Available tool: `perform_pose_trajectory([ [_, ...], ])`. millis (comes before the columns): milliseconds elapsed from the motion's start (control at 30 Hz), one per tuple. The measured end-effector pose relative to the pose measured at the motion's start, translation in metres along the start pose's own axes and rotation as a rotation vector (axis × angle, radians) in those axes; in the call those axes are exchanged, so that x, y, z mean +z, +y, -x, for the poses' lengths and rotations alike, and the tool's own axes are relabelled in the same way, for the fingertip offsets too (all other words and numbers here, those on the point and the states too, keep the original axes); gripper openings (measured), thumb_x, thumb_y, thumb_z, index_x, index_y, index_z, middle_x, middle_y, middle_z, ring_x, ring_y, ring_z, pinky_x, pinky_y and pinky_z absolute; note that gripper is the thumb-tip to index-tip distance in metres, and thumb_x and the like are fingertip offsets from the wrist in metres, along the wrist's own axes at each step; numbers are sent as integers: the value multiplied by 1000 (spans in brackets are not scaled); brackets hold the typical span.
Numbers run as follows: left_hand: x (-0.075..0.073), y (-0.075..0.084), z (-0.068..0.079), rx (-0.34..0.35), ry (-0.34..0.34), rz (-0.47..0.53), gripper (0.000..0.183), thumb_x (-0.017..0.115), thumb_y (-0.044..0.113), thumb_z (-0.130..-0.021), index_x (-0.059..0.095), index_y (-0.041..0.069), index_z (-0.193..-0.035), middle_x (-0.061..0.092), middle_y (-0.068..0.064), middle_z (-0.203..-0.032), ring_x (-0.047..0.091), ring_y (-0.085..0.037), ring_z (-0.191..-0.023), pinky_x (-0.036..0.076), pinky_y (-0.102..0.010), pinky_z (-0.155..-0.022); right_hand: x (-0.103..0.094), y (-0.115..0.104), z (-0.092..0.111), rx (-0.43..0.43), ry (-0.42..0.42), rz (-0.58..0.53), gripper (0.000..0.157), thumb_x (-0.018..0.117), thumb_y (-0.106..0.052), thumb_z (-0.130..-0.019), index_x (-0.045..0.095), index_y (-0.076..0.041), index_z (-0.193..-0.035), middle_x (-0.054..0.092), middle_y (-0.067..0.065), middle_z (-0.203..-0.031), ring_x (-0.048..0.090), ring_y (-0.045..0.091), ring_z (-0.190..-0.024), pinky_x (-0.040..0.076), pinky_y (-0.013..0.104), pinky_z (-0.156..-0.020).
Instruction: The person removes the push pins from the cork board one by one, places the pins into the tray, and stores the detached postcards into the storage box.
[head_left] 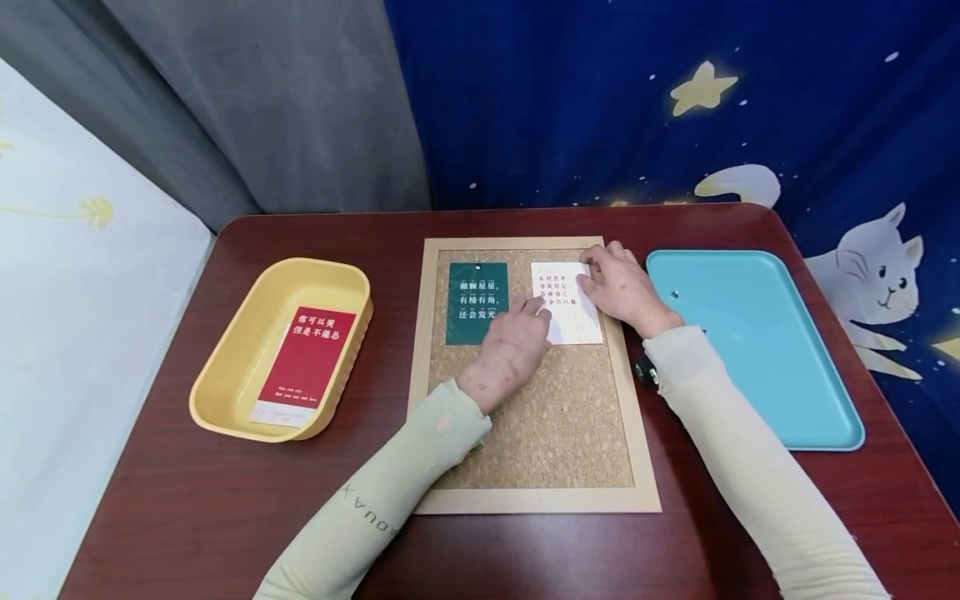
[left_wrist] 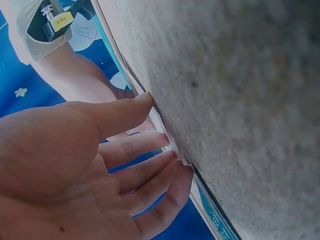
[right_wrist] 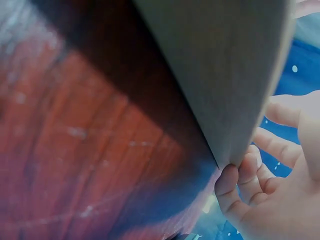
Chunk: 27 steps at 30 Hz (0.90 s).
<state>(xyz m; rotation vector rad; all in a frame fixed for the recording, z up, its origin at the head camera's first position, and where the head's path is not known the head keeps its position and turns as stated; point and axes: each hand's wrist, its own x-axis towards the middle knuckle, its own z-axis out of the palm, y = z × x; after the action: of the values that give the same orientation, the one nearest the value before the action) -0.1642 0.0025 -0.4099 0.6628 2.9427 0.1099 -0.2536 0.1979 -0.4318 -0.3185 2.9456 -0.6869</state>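
Note:
On the corkboard [head_left: 555, 417] in its pale wood frame, a green card [head_left: 467, 287] with white writing lies at the upper left. To its right is a white card [head_left: 577, 329] with red writing. My left hand [head_left: 513, 346] reaches over the board, its fingertips resting at the white card's lower left edge. In the left wrist view its thumb and fingers [left_wrist: 150, 185] are extended and touch down along the card. My right hand [head_left: 628, 287] lies over the white card's upper right corner, thumb on the card. Other fingers [right_wrist: 227, 182] rest along the frame's outer edge.
A yellow basket [head_left: 217, 367] with a red card [head_left: 311, 358] in it stands left of the board. At the right is a blue tray [head_left: 780, 358] with a few small pins [head_left: 675, 294] near its left side. Curtains hang behind the dark red table [head_left: 187, 517].

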Motion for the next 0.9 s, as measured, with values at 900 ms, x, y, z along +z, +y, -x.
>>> perform_pose_trajectory([
  [900,-2,-12,-3,-25,-34,143,48,67,34,-94,54,11,-134,47,-2,-146,41,-18,-139,46,-31,-109,-15,15,-14,187,-55,-586,22,61,-17,-98,64,-5,-116,67,-8,-74,57,10,-62,46,23,-60],
])
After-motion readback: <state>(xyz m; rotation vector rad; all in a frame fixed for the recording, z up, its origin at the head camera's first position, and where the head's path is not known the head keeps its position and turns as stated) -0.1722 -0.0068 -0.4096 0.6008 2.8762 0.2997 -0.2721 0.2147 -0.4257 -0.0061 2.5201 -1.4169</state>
